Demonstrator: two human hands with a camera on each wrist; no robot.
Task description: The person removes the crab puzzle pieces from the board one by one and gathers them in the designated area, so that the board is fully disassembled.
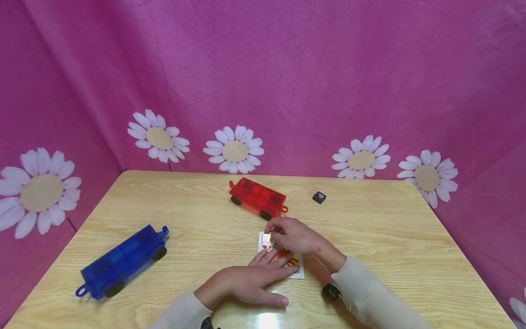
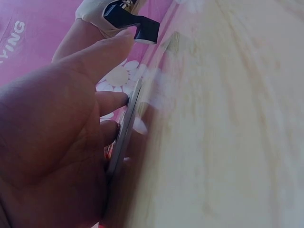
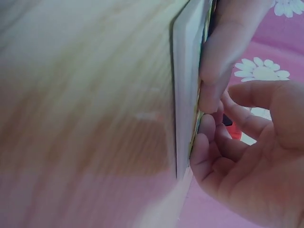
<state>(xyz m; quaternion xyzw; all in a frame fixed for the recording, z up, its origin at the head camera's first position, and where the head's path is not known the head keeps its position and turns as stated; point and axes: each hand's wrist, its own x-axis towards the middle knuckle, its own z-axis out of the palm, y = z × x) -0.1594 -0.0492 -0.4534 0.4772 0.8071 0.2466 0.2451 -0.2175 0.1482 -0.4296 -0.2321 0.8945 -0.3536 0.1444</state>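
Observation:
A small flat board (image 1: 302, 270) with a white border and a colourful picture lies on the table, partly covered by both hands. My left hand (image 1: 256, 281) rests its straight, spread fingers over the board's near part, thumb held out to the side. At the far part, my right hand (image 1: 297, 235) bends its fingers down onto the picture. In the right wrist view its fingertips (image 3: 199, 151) touch the board's face, beside the left fingers; I cannot tell whether they pinch anything. A shiny square patch (image 1: 266, 241) shows at the board's far left corner.
Just beyond the board stands a red toy wagon (image 1: 258, 197) with black wheels. A blue toy wagon (image 1: 123, 261) stands at the left. Further back on the right lies a small black tile (image 1: 319, 197) with a white letter. A pink flowered cloth (image 1: 287, 91) hangs behind the table.

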